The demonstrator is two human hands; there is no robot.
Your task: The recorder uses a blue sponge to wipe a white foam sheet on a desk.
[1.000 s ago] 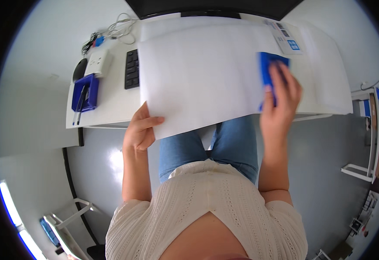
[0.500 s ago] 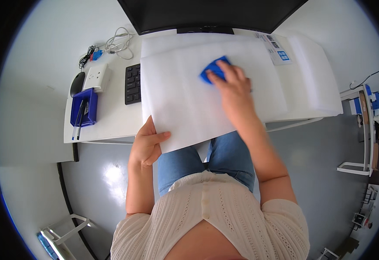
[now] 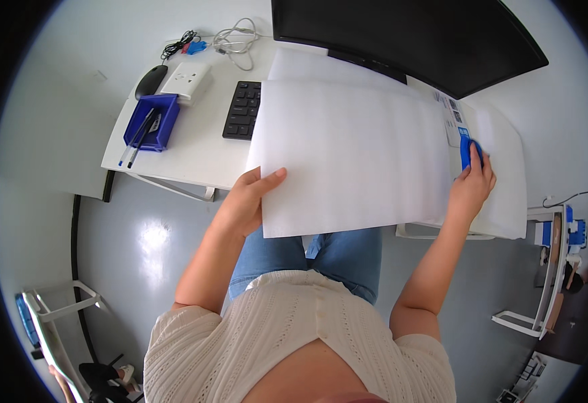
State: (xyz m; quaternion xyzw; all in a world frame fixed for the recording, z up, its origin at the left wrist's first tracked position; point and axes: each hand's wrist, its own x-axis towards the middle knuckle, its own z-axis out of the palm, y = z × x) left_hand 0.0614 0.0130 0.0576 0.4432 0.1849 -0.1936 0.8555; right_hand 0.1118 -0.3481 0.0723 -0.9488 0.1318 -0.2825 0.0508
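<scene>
White foam sheet (image 3: 354, 154) lay in front of us across the middle of the desk (image 3: 203, 148), its near edge overhanging the desk's front edge above our jeans. It stretched between our two hands, which were well apart. Our left hand (image 3: 247, 198) was clamped on the sheet's left edge, close to its near corner, the thumb flat on top and the other fingers mostly hidden beneath. Our right hand (image 3: 472, 188) pinched a folded blue cloth (image 3: 465, 154) just beyond the sheet's right edge, toward the desk's right end; we could not tell whether the cloth pressed on anything below. A printed card (image 3: 451, 114) lay just past the cloth, toward the desk's back edge. On the other side, the sheet hid the right end of a black keyboard (image 3: 240, 111), and a blue tray (image 3: 166, 124) with pens stood near the desk's front left corner.

Half a second earlier, our right hand had held the cloth over the sheet, right of its middle; by this moment both had moved off to the right. Our left hand had kept its grip, and our view had turned, so the monitor (image 3: 408, 33) appeared farther right.
</scene>
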